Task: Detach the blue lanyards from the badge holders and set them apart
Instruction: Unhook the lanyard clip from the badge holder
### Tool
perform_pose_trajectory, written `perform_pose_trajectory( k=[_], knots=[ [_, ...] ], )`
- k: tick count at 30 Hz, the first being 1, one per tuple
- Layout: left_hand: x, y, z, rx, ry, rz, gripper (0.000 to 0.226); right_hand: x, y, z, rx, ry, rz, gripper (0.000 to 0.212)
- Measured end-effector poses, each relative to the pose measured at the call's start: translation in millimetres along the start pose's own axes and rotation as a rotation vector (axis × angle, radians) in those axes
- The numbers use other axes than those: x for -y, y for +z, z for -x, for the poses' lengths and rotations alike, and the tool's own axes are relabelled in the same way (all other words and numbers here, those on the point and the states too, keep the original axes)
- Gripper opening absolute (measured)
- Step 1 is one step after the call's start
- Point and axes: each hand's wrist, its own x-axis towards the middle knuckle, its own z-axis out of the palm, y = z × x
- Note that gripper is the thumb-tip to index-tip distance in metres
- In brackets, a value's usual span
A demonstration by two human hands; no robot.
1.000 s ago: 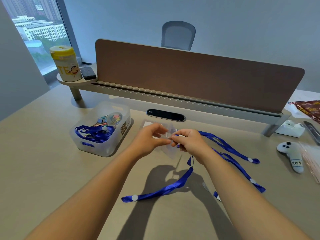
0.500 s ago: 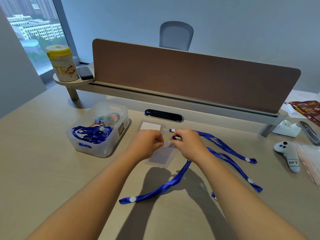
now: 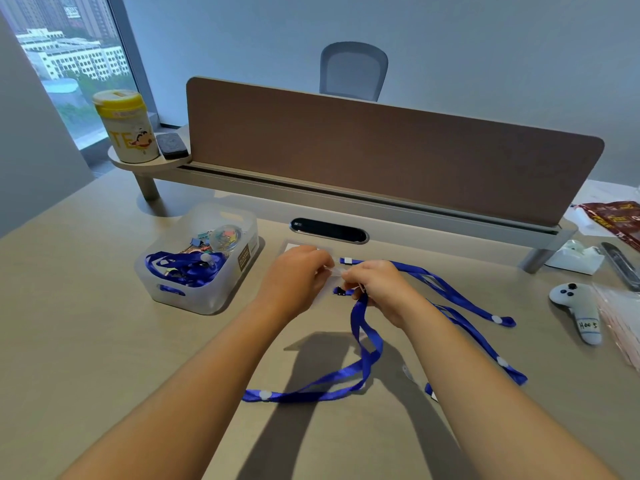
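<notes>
My left hand (image 3: 294, 277) pinches the top edge of a clear badge holder (image 3: 327, 292) that lies flat on the desk, mostly hidden under my hands. My right hand (image 3: 377, 289) grips the clip end of a blue lanyard (image 3: 360, 344), whose strap loops down toward me across the desk. Two other blue lanyards (image 3: 457, 296) lie stretched out to the right of my hands. Another clear badge holder (image 3: 294, 245) lies just behind my left hand. More blue lanyards (image 3: 183, 266) sit bundled in a translucent bin (image 3: 207, 299) on the left.
The bin also holds binder clips and small items. A brown divider panel (image 3: 381, 161) runs across the back of the desk, with a yellow-lidded canister (image 3: 124, 128) at its left end. A grey controller (image 3: 578, 306), a tape dispenser (image 3: 575, 254) and plastic sleeves lie at the right.
The badge holder has gone from raised between my hands to flat on the desk. The held lanyard's strap has bunched into a loop nearer my right hand.
</notes>
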Motion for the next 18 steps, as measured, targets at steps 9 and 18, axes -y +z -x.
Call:
perform_pose_trajectory(
  k=[9,18],
  knots=[
    [-3.2,-4.6,-0.9,0.073,-0.053,0.038,0.029,-2.5,2.2,-0.5,-0.049,-0.131,0.012,0.021],
    [0.0,-5.7,-3.9,0.109,0.005,-0.032,0.027,-5.6,5.5,0.4,-0.053,-0.233,0.106,0.030]
  ],
)
